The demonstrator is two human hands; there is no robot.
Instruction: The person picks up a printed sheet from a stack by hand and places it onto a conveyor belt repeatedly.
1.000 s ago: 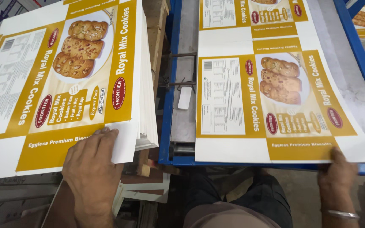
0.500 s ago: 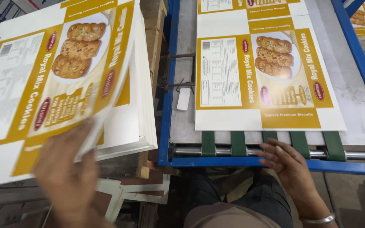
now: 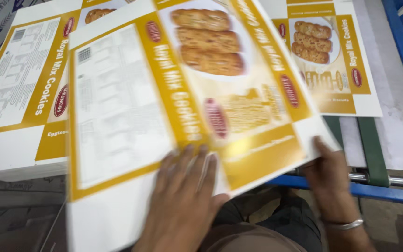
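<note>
A large printed carton sheet [image 3: 164, 102], white and mustard yellow with pictures of cookies, is lifted off the stack and crosses the middle of the view, blurred by motion. My left hand [image 3: 183, 200] lies flat on its near part with fingers spread. My right hand [image 3: 330, 175], a metal bangle on the wrist, grips the sheet's near right corner. The stack of like sheets [image 3: 19, 93] lies at the left. Another like sheet [image 3: 332, 60] rests on the conveyor at the upper right.
A blue metal frame [image 3: 388, 191] with a green belt [image 3: 369, 144] and a steel roller [image 3: 397, 179] runs along the right. Flat cardboard [image 3: 5, 219] lies low at the left. My knees in dark trousers [image 3: 276, 219] show at the bottom.
The top sheet has come off the left stack and swung right, over the frame. My right hand has taken its corner. The sheet on the conveyor has moved farther away.
</note>
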